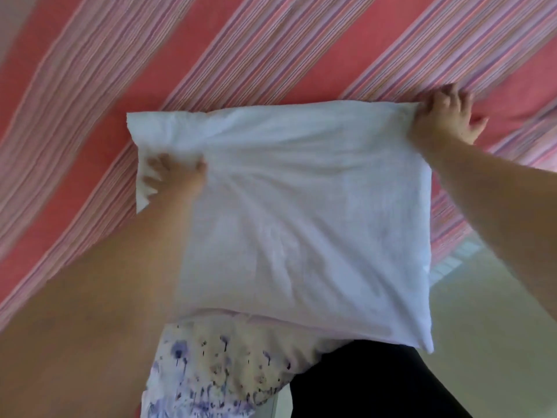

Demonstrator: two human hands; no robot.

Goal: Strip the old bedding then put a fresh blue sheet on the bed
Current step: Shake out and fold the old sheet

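Observation:
A white pillow [301, 224] fills the middle of the view, held up over the edge of the bed. My left hand [174, 176] grips its fabric near the far left corner, fingers dug into the cloth. My right hand [446, 116] pinches the far right corner. Under and behind the pillow lies the old bedding, a red sheet with pink and lilac stripes [211, 55], spread flat across the bed. No blue sheet is in view.
A white cloth with purple flower print [217, 372] hangs below the pillow, close to my body. My dark trousers [376, 387] show at the bottom. Pale floor [497, 297] lies to the right of the bed.

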